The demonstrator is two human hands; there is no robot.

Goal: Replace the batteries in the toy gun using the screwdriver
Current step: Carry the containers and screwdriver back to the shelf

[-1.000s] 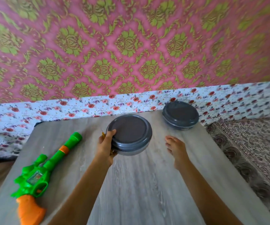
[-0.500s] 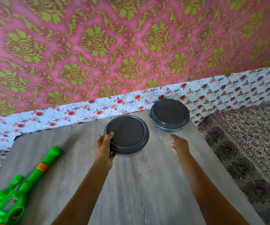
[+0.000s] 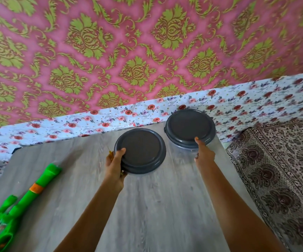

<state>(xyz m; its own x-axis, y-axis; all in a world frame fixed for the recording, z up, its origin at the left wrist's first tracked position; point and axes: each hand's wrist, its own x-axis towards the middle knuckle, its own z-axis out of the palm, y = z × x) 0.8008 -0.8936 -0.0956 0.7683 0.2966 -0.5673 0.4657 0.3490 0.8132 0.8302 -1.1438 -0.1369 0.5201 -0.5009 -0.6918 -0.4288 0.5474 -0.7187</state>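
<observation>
Fingers [image 3: 120, 154] of left hand [image 3: 114, 166] clamp near grey-lidded clear plastic tub [image 3: 140, 151]; right hand [image 3: 204, 155]: thumb on far matching tub [image 3: 190, 124], grip unclear. Task seemingly unstarted: green-orange plastic toy gun [image 3: 19, 200] lies untouched, tabletop [image 3: 156, 206] left.

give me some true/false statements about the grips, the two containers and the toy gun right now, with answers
1. The near container and the far container both have their dark lids on. True.
2. The left grip holds the toy gun. False: it grips the near container's edge, and the toy gun lies untouched on the table, off to the left.
3. The right grip touches the far container. True.
4. The two containers are stacked. False: they stand side by side on the table.
</observation>
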